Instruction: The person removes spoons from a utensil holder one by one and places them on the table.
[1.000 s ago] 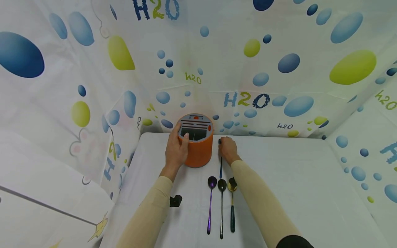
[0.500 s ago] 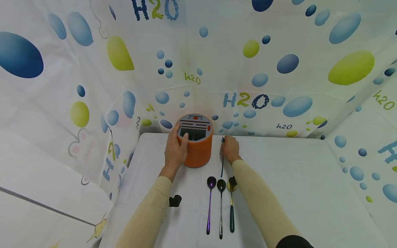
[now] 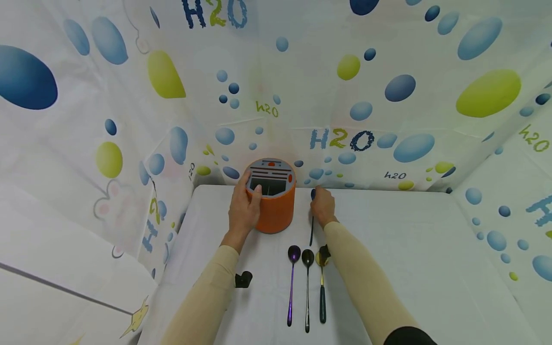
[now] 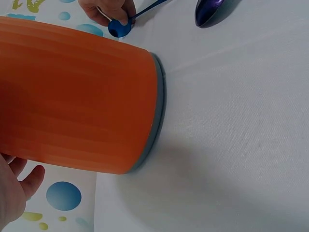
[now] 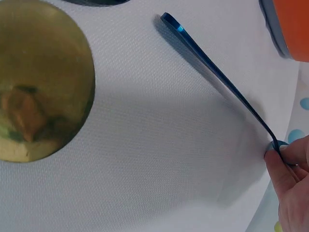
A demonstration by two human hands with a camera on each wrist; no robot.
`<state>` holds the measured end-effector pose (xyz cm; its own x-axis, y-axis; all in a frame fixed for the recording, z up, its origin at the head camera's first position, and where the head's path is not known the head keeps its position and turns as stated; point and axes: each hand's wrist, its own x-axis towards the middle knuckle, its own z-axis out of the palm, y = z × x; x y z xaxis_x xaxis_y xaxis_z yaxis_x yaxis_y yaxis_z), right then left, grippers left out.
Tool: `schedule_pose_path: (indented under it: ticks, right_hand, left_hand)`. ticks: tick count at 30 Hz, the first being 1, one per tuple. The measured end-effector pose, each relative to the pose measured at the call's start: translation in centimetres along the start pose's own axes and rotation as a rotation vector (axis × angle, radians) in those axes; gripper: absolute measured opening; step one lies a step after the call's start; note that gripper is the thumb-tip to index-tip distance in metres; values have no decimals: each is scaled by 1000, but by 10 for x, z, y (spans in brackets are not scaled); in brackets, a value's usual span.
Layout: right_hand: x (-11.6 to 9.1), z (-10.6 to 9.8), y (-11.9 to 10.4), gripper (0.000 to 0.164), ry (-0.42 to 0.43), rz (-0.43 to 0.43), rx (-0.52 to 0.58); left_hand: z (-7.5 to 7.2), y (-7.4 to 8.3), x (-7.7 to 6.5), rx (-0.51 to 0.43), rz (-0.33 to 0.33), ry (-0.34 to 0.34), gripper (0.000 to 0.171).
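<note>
An orange round utensil holder (image 3: 276,213) with a grey, slotted top stands upright near the table's back edge. My left hand (image 3: 244,211) holds its left side, thumb over the top rim and fingers around the side. To the right of the holder, my right hand (image 3: 323,205) pinches a blue long-handled spoon (image 3: 312,232) close to its bowl. In the right wrist view the spoon's handle (image 5: 212,66) slants over the tablecloth, its far end near the cloth with a shadow beside it. The spoon's blue bowl (image 4: 119,29) shows in the left wrist view, apart from the holder.
Three more spoons lie side by side in front: a purple spoon (image 3: 293,254), a dark metal spoon (image 3: 308,258) and a gold spoon with a dark green handle (image 3: 323,292). A black wrist piece partly covers the gold bowl. A patterned curtain (image 3: 302,96) rises behind the table.
My right hand has shifted slightly right with the blue spoon, away from the holder, and the spoon's bowl now shows more. The left hand and the holder stay put.
</note>
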<state>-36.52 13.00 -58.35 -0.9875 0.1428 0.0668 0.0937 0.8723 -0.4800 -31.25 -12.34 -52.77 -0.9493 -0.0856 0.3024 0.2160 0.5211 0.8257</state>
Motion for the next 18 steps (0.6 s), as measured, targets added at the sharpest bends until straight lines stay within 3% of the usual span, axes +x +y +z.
schedule_pose_path:
  ticks: [6,12,18]
  right_hand:
    - [0,0,2,27,4,11,29]
    - [2,1,9,42,5,48,63]
    - [2,-7,10,49,48,18,98]
  left_hand:
    - [1,1,0,1,-5,-2,63]
    - [1,2,-1,1,-3,-1,62]
    - [1,2,-1,1,-9,4,62]
